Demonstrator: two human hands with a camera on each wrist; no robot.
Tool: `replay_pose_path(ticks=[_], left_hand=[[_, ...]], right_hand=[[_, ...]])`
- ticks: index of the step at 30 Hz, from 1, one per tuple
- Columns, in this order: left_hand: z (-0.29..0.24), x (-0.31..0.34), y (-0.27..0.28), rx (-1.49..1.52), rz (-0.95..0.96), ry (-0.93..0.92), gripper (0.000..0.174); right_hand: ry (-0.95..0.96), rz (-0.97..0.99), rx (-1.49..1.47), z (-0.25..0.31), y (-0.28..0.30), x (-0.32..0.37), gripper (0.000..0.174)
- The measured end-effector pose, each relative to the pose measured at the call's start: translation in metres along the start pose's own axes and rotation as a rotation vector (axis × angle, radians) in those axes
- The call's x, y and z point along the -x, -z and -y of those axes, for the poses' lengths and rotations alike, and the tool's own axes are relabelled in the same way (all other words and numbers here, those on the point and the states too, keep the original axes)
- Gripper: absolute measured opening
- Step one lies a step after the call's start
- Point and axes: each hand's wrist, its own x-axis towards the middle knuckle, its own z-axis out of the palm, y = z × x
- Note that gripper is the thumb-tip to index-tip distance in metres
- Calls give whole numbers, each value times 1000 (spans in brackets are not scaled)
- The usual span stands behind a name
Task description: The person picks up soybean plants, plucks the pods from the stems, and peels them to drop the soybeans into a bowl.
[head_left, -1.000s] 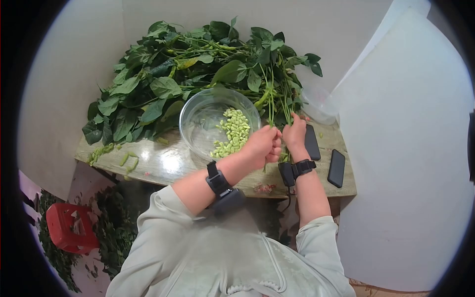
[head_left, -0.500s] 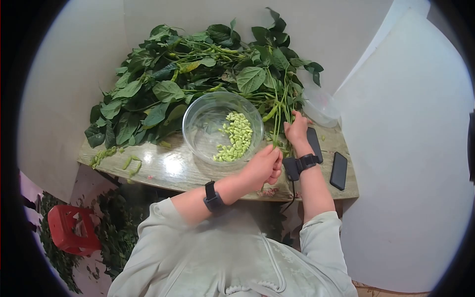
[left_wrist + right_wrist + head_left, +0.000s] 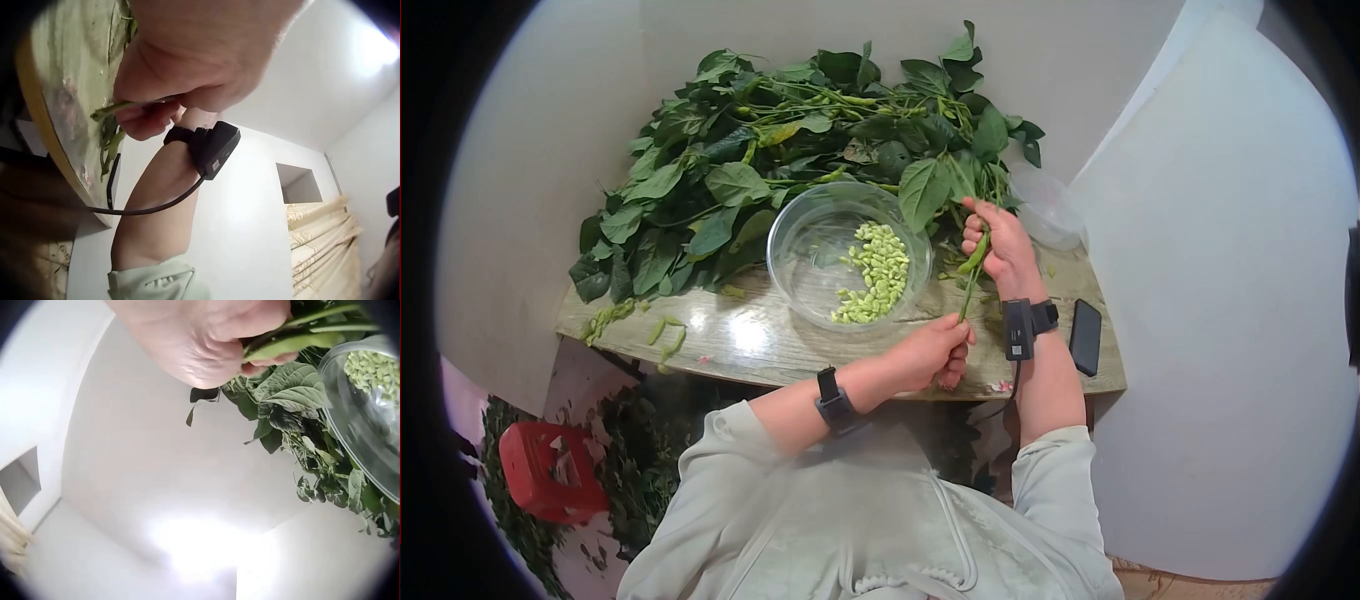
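Observation:
In the head view my left hand (image 3: 930,352) pinches the lower end of a green bean stem (image 3: 969,297) above the table's front edge. Further up that stem, my right hand (image 3: 1008,246) curls its fingers round it, beside a plump green pod (image 3: 974,254). Broad leaves (image 3: 925,192) spread from the top of the stem. The right wrist view has the pod (image 3: 294,345) and stems coming out between the fingers. To the left of both hands stands a clear round bowl (image 3: 785,285), with shelled green beans (image 3: 878,268) along its right side.
A big heap of leafy bean plants (image 3: 690,190) covers the back of the wooden table (image 3: 800,360). Loose pods (image 3: 666,335) lie at its left. A clear tub (image 3: 1048,210) and a phone (image 3: 1086,338) are on the right. On the floor, a red stool (image 3: 550,470) stands among cut greenery.
My right hand has risen slightly and now grips the stem beside a pod. The left hand has come a little nearer the body, holding the stem's lower end.

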Motion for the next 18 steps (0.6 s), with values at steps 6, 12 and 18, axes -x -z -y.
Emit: replay_pose_path(ticks=[6,12,18], left_hand=[[-13,14,8,-107,-210,-189,49],[-24,37,7,-124,-162,-222,81],[-12,32,15,36,-209,-305,86]], right_hand=[[511,-183,212,29,-45,-2,19],[614,-244,418,29,-34,-7,23],[-77,-209,210,15,5,11,13]])
